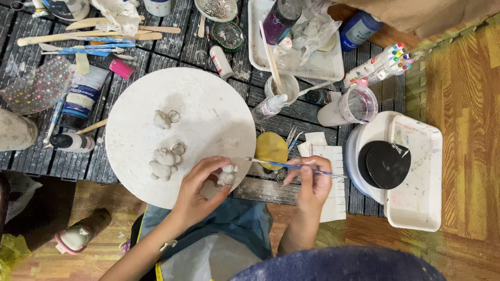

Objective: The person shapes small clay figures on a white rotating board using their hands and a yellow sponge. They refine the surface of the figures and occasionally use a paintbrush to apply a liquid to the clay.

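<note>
1. Closest to us, both forearms come up over a blue apron (239, 218), and the work sits right at the near rim of the round white board (208, 99).
2. Left hand (195, 195) is pinching a small white clay figure (227, 176) between thumb and fingertips, keeping it just above the board's near edge. That grip is closed firmly on the piece.
3. Right hand (312, 182) grasps a thin blue-handled brush (291, 166), fingers closed around the shaft, with the tip pointing left towards the figure but apart from it.
4. Farther up the board lie two more white figures with metal rings: one near the middle (162, 119), and a larger one (165, 162) just beside the left hand.
5. My read: this is the detailing stage, with the figure steadied and the brush lined up but not yet touching.
6. Next move calls for a light, controlled stroke, and the left hand must hold the figure steady without squeezing it out of shape.
7. Off to the right sit a yellow sponge (271, 148), a clear cup (357, 105) and a white tray (416, 208) with a black disc (386, 165).
</note>
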